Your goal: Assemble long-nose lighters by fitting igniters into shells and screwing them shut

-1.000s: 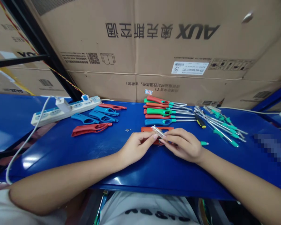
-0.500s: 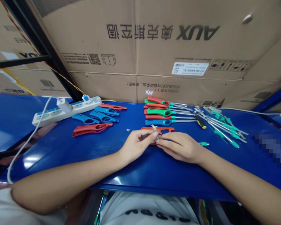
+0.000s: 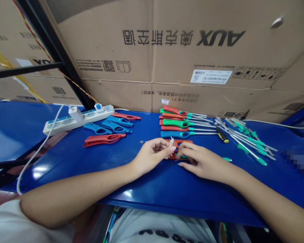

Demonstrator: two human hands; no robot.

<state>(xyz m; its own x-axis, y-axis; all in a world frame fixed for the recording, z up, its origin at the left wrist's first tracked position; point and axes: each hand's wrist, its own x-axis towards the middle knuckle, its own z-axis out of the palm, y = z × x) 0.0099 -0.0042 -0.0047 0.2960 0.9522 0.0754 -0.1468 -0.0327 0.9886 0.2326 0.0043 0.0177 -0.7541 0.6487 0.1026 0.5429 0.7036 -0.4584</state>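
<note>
Red handle shells [image 3: 105,139] and blue handle shells [image 3: 93,128] lay loose on the tabletop [image 3: 103,157], left, probably for easy pickup. Small screws [image 3: 142,142] sat near the left hand [image 3: 149,157], pinched on a small clear part [image 3: 172,141] over the orange handle shell [image 3: 183,141], likely steadying it. Lighters [image 3: 176,123] lined up beyond, handles left, presumably saving space. Right hand [image 3: 205,162] hung half-curled, thumb and fingers apart; shell contact unclear. Screwdriver [image 3: 223,135] lay beside bunched metal tubes [image 3: 257,146], right.
</note>
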